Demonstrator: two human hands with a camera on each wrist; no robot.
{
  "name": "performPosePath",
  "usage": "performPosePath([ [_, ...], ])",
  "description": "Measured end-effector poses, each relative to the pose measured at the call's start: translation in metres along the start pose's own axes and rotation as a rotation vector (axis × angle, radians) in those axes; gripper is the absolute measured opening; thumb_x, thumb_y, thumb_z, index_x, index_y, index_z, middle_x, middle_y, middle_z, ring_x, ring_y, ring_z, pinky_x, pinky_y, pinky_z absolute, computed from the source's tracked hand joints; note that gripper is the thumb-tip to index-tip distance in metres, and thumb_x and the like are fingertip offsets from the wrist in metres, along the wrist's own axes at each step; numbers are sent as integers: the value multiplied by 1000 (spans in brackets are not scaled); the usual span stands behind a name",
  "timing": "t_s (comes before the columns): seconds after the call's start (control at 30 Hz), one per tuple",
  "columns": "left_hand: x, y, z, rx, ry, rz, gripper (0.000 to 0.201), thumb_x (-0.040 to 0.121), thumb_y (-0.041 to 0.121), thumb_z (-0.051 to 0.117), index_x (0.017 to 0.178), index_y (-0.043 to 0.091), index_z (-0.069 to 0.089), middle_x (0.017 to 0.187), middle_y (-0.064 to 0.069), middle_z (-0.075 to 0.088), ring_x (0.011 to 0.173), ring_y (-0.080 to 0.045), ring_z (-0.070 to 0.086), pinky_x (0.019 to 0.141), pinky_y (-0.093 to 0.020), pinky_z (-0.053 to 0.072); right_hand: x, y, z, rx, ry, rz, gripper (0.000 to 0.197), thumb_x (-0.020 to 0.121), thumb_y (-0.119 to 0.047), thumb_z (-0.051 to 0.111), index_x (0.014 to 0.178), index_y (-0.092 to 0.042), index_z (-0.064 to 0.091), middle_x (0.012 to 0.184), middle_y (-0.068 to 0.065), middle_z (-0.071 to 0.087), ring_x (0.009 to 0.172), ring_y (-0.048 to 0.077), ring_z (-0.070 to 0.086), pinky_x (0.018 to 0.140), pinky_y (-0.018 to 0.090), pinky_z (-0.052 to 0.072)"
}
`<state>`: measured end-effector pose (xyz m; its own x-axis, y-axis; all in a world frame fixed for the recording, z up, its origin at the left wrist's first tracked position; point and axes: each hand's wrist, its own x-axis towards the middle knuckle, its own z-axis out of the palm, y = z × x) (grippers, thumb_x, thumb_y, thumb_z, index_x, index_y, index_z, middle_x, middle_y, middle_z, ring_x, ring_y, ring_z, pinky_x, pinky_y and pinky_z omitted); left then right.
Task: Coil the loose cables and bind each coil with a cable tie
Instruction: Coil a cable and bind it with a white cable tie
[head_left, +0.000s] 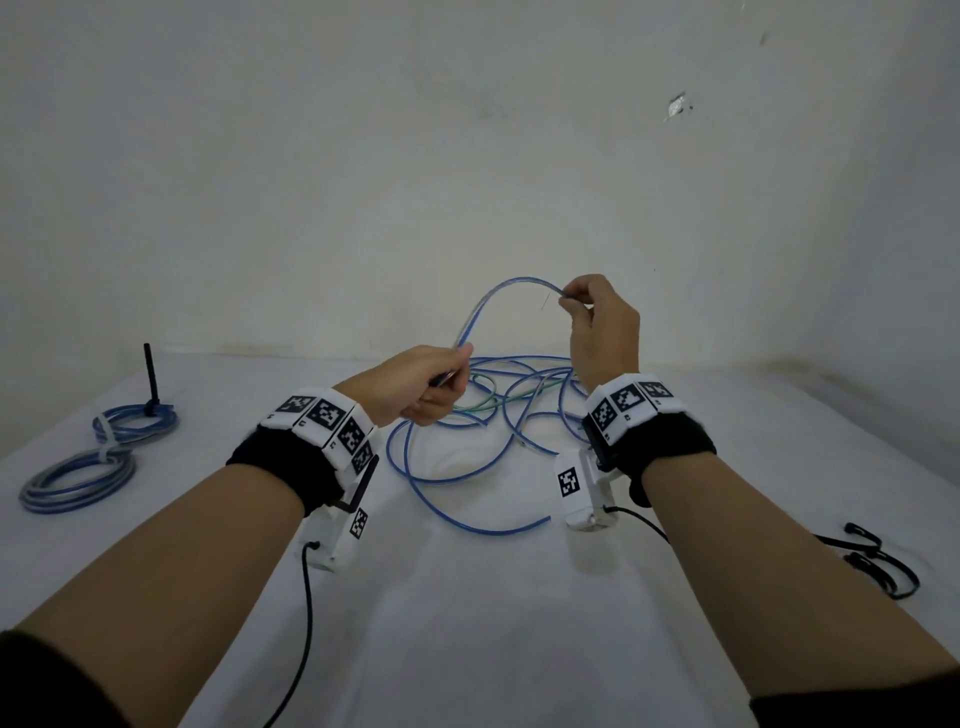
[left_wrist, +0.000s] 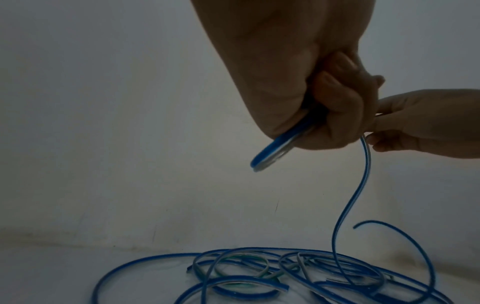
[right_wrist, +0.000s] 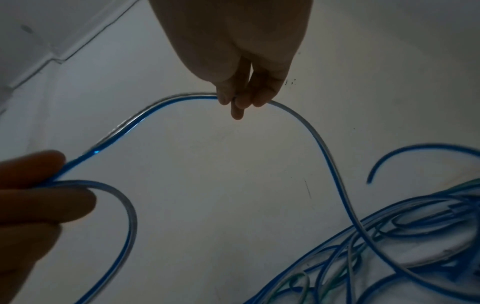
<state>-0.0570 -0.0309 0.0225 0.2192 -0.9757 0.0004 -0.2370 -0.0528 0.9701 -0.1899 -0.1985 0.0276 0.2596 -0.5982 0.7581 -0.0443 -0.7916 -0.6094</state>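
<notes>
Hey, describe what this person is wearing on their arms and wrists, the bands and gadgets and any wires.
Each forearm is bare below a dark sleeve edge. The left wrist and right wrist each carry a black fabric band topped by white blocks printed with black-and-white square markers. A small white camera unit with its own marker hangs under each wrist, and a thin black cable trails from it.

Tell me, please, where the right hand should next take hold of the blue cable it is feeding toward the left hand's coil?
Probably further down the blue cable, on the free stretch hanging from the right hand toward the loose tangle of blue cables on the white table. Come from above with a light pinch: that stretch hangs clear in the air, while lower down it crosses other strands. The left hand grips the loop.
</notes>
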Motion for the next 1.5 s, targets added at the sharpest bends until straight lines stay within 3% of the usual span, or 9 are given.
performPosePath([
  [0.2, -1, 0, 0, 223, 58, -136, 57, 98, 52, 19, 74, 10, 49, 44, 6, 26, 37, -8, 20, 38, -17, 18, 3, 2, -8, -268, -90, 111, 22, 95, -8, 46, 98, -16, 66, 85, -4, 52, 102, 28, 41, 89, 33, 29],
  [0.33, -3, -6, -8, 348, 128, -172, 47, 98, 49, 26, 81, 10, 46, 48, 6, 26, 36, -7, 20, 37, -17, 19, 3, 2, -9, -399, -223, 79, 25, 97, -15, 42, 101, -21, 66, 87, -2, 64, 111, 26, 38, 85, 32, 20],
  [0.6, -20, 3, -15, 112, -44, -52, 49, 99, 44, 24, 62, 14, 33, 46, 4, 21, 38, -8, 15, 39, -16, 12, -8, 9, 3, -567, -497, 197, 31, 96, -13, 30, 103, -27, 57, 107, 3, 61, 112, 30, 38, 96, 40, 22],
  [0.77, -14, 7, -20, -138, 295, 37, 36, 102, 36, 29, 86, 10, 48, 42, 9, 26, 33, -4, 19, 36, -14, 14, -20, 20, 17, -269, -664, 316, 26, 97, -20, 36, 82, -32, 53, 101, -6, 61, 115, 32, 46, 102, 48, 31],
  [0.87, -9, 3, -23, -40, 464, 35, 31, 101, 32, 35, 87, 8, 48, 51, 2, 32, 32, -4, 25, 36, -14, 18, -24, 18, 20, -165, -656, 301, 30, 98, -18, 38, 74, -34, 48, 85, -20, 54, 102, 23, 50, 103, 48, 32],
  [1.07, -12, -4, -30, 97, 403, -137, 40, 100, 34, 34, 67, 15, 46, 42, 9, 33, 35, -6, 22, 37, -17, 15, -25, 17, 10, 88, -601, 305, 29, 98, -22, 43, 71, -19, 54, 76, -1, 51, 81, 20, 48, 87, 38, 42],
  [1.2, -14, -6, -30, 183, 494, -241, 41, 99, 29, 35, 63, 12, 45, 45, 3, 33, 39, -11, 25, 38, -18, 17, -29, 8, 4, 118, -572, 166, 11, 94, -19, 55, 88, -14, 46, 62, -4, 41, 57, 9, 38, 58, 16, 35],
  [1.37, -13, -3, -24, 93, 514, -206, 43, 100, 30, 34, 63, 12, 43, 39, 5, 31, 28, -6, 22, 33, -14, 16, -26, 4, 8, 43, -362, 64, 11, 89, -11, 61, 82, -10, 53, 71, -6, 51, 68, 8, 46, 61, 8, 37],
  [1.5, -13, 2, -23, -18, 391, -110, 45, 101, 36, 30, 64, 14, 42, 40, 9, 27, 32, -5, 19, 33, -15, 15, -27, 12, 9, -168, -280, 33, 11, 89, -19, 62, 80, -13, 64, 75, -2, 57, 85, 17, 41, 70, 27, 34],
])
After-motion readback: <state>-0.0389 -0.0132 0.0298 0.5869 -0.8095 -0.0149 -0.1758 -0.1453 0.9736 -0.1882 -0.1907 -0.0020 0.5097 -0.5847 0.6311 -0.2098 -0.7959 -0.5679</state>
